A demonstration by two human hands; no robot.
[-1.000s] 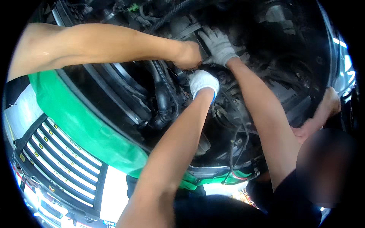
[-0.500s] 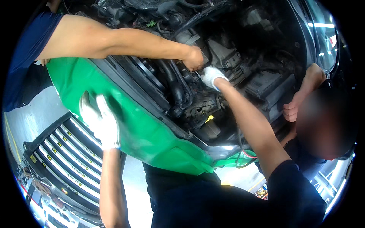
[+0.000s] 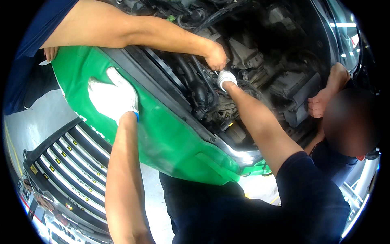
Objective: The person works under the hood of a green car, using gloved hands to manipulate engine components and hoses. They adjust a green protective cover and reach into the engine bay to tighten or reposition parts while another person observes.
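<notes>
My left hand [image 3: 115,95], in a white glove, lies with fingers spread on the green protective cover [image 3: 170,150] over the car's front edge. My right hand [image 3: 226,80], also gloved, reaches into the engine bay [image 3: 243,57] with fingers curled beside black hoses [image 3: 189,71]. A thin metal piece shows just above it, but what my fingers hold is mostly hidden. A co-worker's bare hand [image 3: 216,57], reaching from the left, is closed just above my right hand at that same spot.
A second person [image 3: 343,122], face blurred, leans at the right with a hand [image 3: 316,103] by the bay's edge. A tool cart [image 3: 65,171] with striped drawers stands at lower left on the grey floor [image 3: 28,126]. The windscreen [image 3: 345,44] is at upper right.
My left hand has left the engine bay and moved down-left onto the green cover. My right hand has shifted from higher in the bay to beside the co-worker's hand, its fingers now curled.
</notes>
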